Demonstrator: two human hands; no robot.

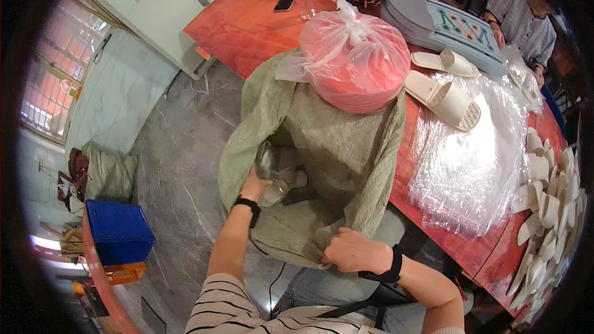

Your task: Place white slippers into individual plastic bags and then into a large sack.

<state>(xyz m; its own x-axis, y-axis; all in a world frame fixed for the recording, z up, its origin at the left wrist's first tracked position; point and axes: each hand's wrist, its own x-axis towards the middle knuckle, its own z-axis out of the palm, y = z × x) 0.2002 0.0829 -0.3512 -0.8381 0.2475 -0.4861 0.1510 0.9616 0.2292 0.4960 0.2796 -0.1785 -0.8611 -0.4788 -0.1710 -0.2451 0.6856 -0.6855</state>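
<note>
**Open woven sack, mouth up, between our two hands**

We look down into a large green woven sack [337, 142] directly in front of us, beside the red table [247, 18]. Clear plastic packets [273, 194] lie inside, toward its left side. Our right hand [356, 251] is curled closed, pinching the sack's near rim. Our left hand [252, 187] reaches in at the left wall, next to the packets; its fingertips are partly hidden, so we cannot tell whether it grips anything. Beyond the mouth sits a knotted see-through bag of pink contents [359, 65].

We judge the sack's cloth light, tough and limp, likely to fold inward unless its rim is held; a full fist of gathered rim on each side should suit it best. The packets look slick and soft-skinned, better cupped from beneath than pinched. We cannot tell the loaded weight.
</note>
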